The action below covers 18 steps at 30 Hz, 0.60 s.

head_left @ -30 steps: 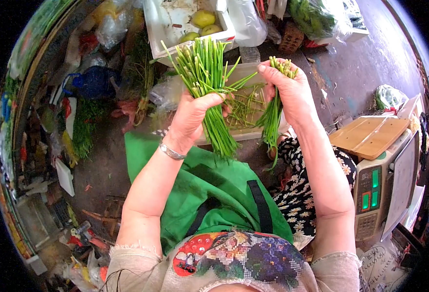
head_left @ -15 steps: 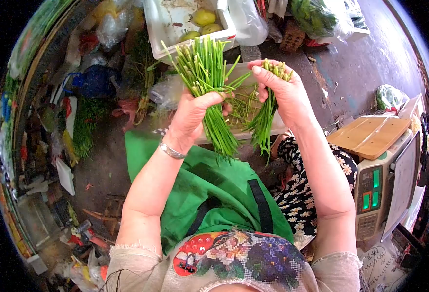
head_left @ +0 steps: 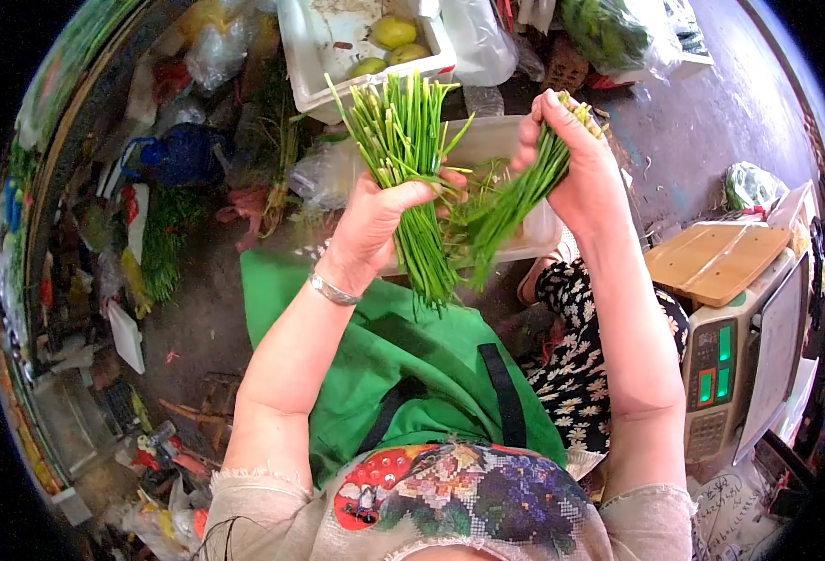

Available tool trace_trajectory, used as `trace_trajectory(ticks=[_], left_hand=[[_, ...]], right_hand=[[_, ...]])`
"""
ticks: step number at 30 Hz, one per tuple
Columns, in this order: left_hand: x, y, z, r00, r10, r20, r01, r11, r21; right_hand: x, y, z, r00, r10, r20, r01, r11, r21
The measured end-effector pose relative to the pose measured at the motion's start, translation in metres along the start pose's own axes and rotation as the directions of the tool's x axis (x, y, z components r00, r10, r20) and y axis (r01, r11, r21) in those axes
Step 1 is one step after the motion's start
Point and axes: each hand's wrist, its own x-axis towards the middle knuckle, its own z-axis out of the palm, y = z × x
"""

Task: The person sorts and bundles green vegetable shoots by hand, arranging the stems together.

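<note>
My left hand (head_left: 383, 217) is closed around a thick bunch of thin green vegetable stalks (head_left: 398, 126). Their pale cut ends point away from me, and the lower part hangs over the green apron (head_left: 394, 337). To the right, my right hand (head_left: 588, 173) grips a smaller bunch of the same stalks (head_left: 525, 192). This one tilts, with its cut ends at the upper right and its thin tips blurred at the lower left. Beneath both hands lies a shallow whitish tub (head_left: 545, 234) with loose green bits inside.
A white foam box (head_left: 314, 89) with several yellow-green round fruits (head_left: 394, 34) stands ahead. At right is a digital scale (head_left: 712, 374) with a brown board (head_left: 712, 262) beside it. Bagged greens (head_left: 604, 33) sit at the upper right. Greens (head_left: 165, 243) and a blue bag (head_left: 179, 157) lie left.
My right hand has moved right and slightly up, and its bunch has swung from nearly upright to a slant. My left hand with the thick bunch has stayed almost in place.
</note>
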Motion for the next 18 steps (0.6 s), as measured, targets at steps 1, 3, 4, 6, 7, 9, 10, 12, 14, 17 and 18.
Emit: trace_trajectory(ticks=[1,3,4,6,7,9,10,12,14,17,18], left_hand=[[0.001,-0.001,-0.001,1.0,0.0,0.0,0.0,1.0,0.0],[0.002,-0.003,-0.004,1.0,0.011,0.024,-0.011,1.0,0.003],[0.002,-0.003,-0.004,1.0,0.011,0.024,-0.011,1.0,0.004],[0.002,-0.004,-0.003,0.999,-0.014,0.036,0.013,0.999,0.038],[0.0,-0.004,-0.002,0.999,-0.015,0.036,0.014,0.999,0.038],[-0.002,-0.002,0.002,0.996,-0.045,0.079,0.043,0.999,0.022],[-0.002,-0.006,0.002,0.997,-0.037,0.075,0.034,0.999,0.033],[-0.002,-0.008,0.003,0.995,-0.037,0.088,0.035,0.999,0.025],[-0.002,-0.007,0.003,0.994,-0.037,0.1,0.036,0.999,0.016],[-0.001,-0.006,0.0,0.993,-0.051,0.11,0.054,0.998,-0.024],[0.0,-0.007,-0.001,0.996,-0.047,0.074,0.048,0.999,-0.004]], right_hand=[[0.002,0.0,-0.003,1.0,0.0,0.0,0.0,1.0,0.0],[0.003,-0.001,-0.007,1.0,0.009,0.024,-0.002,0.962,-0.274],[0.0,0.003,0.0,0.998,-0.024,-0.059,-0.001,0.923,-0.384],[-0.001,0.01,0.002,1.0,0.005,-0.03,-0.017,0.901,-0.433],[-0.002,0.013,0.004,1.0,0.019,-0.023,-0.027,0.891,-0.453],[-0.004,0.018,0.006,1.0,0.023,-0.013,-0.026,0.885,-0.464],[-0.005,0.02,0.009,0.999,0.04,-0.012,-0.041,0.886,-0.462],[-0.006,0.024,0.007,0.997,0.071,-0.005,-0.065,0.882,-0.467],[-0.007,0.022,0.007,0.997,0.078,0.004,-0.068,0.884,-0.462],[-0.004,0.022,0.002,0.998,0.062,0.002,-0.055,0.892,-0.448],[-0.002,0.021,0.0,0.999,0.038,-0.009,-0.038,0.898,-0.439]])
